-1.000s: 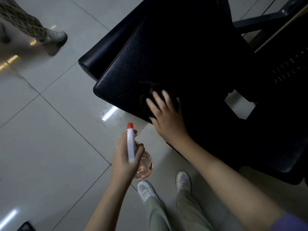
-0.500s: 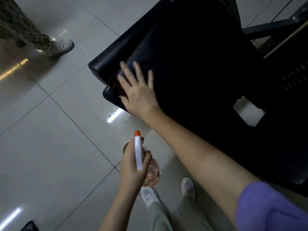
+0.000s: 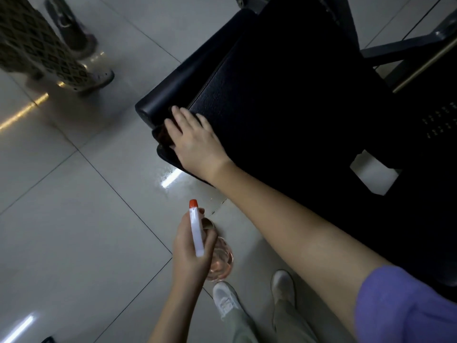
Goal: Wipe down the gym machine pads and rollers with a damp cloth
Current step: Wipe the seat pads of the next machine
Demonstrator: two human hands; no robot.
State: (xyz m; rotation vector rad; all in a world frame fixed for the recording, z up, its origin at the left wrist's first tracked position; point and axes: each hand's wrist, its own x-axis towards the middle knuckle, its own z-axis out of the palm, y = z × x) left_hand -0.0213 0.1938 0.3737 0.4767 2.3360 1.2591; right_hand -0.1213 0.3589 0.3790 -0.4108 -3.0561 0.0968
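At the left corner of the black pad (image 3: 272,107), the right hand (image 3: 195,142) lies flat, fingers straight and close together, pressing a dark cloth (image 3: 162,136) onto the pad's edge. Nearer, the left hand (image 3: 190,256) curls round a spray bottle (image 3: 197,231) held over the tiled floor (image 3: 74,231). Wiping this pad looks to be the step in hand. The next move probably calls for carrying the cloth, under flat pressure, onto the long rounded roller (image 3: 188,75) just to the far left.
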